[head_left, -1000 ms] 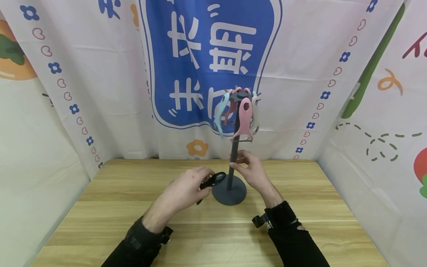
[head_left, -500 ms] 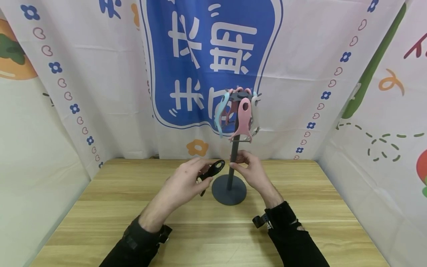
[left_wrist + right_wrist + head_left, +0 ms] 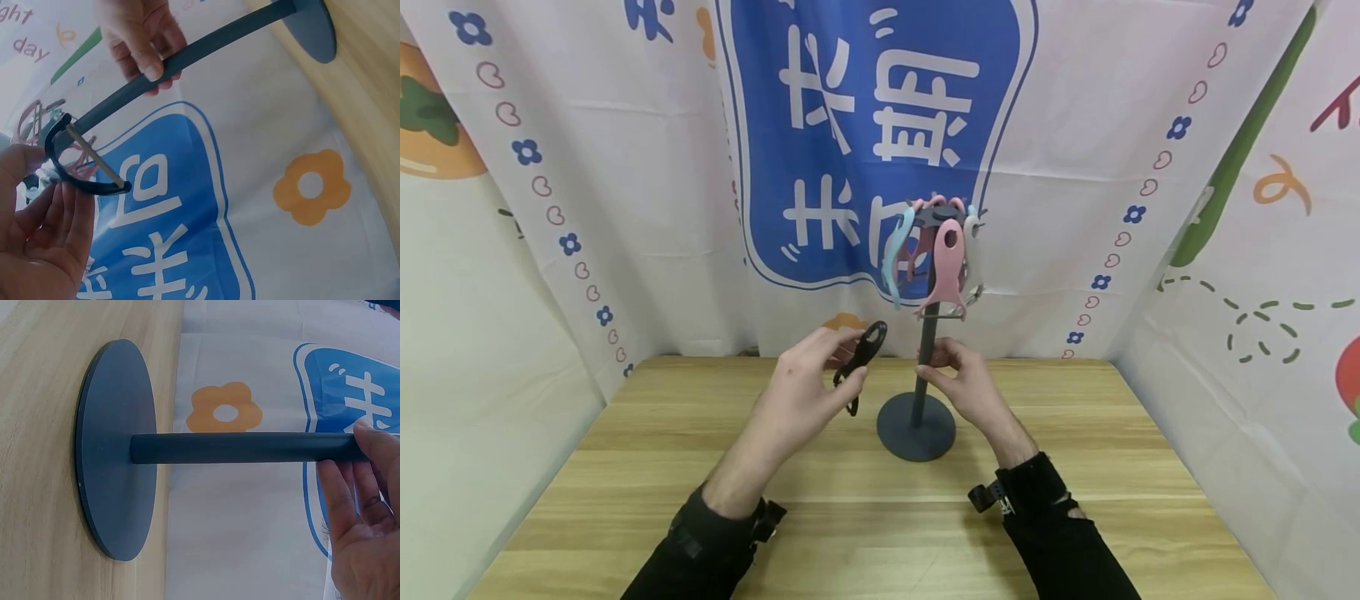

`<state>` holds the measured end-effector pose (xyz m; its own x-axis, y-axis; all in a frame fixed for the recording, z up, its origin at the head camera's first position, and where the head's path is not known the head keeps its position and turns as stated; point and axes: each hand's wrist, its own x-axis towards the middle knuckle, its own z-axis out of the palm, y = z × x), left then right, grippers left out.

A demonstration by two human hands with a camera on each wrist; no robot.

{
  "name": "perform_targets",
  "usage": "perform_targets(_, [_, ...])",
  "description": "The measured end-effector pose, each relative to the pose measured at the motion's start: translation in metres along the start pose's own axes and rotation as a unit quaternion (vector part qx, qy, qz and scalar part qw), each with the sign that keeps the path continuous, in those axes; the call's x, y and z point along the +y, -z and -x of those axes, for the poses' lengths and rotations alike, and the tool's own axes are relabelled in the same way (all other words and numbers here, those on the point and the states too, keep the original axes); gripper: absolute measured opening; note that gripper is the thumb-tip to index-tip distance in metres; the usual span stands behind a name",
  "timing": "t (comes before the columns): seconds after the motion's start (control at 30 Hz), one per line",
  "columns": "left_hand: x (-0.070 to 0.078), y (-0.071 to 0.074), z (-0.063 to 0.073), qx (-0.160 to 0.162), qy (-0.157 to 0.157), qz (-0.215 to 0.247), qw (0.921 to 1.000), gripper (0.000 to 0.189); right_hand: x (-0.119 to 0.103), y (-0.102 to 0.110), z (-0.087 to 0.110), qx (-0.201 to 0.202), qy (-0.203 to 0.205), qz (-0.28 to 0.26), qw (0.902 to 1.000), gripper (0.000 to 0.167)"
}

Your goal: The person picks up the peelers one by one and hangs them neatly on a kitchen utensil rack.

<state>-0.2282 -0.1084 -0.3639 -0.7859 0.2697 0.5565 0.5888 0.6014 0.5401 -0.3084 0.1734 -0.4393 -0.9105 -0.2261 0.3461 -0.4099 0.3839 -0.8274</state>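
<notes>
My left hand (image 3: 808,379) pinches a black Y-shaped peeler (image 3: 863,348) between thumb and fingers, left of the stand and above the table. In the left wrist view the metal blade of that peeler (image 3: 62,169) shows, spanning its two curved arms. The thumb and fingers of my right hand (image 3: 964,382) grip the post of a dark grey stand (image 3: 919,425), below its top. From the top ring hang several peelers: a pink one (image 3: 948,262) at the front, a light blue one (image 3: 897,250) at the left and a white one (image 3: 972,258) at the right.
The round base of the stand sits on a wooden table (image 3: 1037,533). Behind the table's far edge hangs a white curtain (image 3: 1060,233) with a blue printed panel. Printed cloth walls (image 3: 1262,400) close in both sides.
My left hand has lifted the black peeler, moving it up and slightly left, and its handle now points more upward. The right hand and the stand have stayed in place.
</notes>
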Motion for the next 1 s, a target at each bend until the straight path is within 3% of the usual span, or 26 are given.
perform_targets(0.43, [0.01, 0.013, -0.011, 0.118, 0.0, 0.054, 0.9915, 0.05, -0.001, -0.001, -0.001, 0.001, 0.003, 0.003, 1.0, 0.027])
perform_targets(1.0, [0.028, 0.004, -0.028, 0.18, 0.01, 0.109, 0.9775, 0.05, -0.001, -0.001, 0.0, -0.001, -0.001, -0.007, 1.0, 0.028])
